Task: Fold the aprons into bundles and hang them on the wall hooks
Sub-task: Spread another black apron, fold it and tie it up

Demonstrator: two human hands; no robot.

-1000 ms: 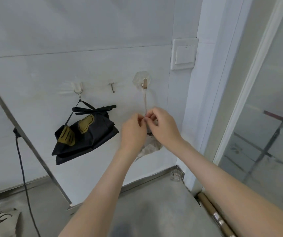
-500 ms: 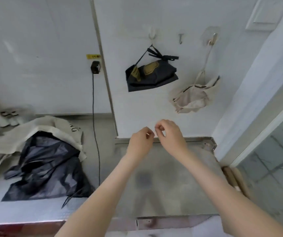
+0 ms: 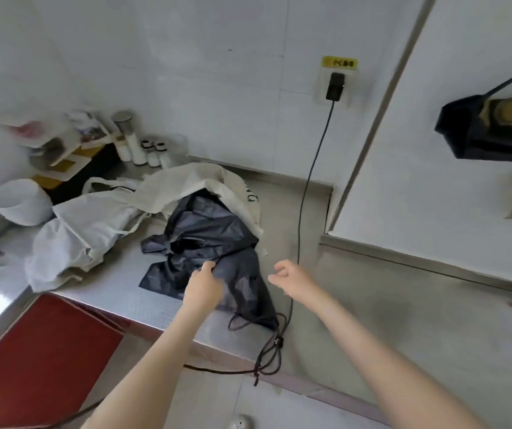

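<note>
Left hand [image 3: 203, 284]: I see its fingers pinched on a fold of the dark apron [image 3: 214, 233]. The apron lies crumpled on the steel counter [image 3: 403, 305], against a cream apron [image 3: 168, 193]. Right hand [image 3: 292, 281]: fingers loosely apart, empty, just beside the cloth. Black bundle [image 3: 490, 134]: hanging on the wall, right.

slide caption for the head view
Left hand grips the dark apron on the steel counter, right hand open beside it; black bundle hangs at right
</note>
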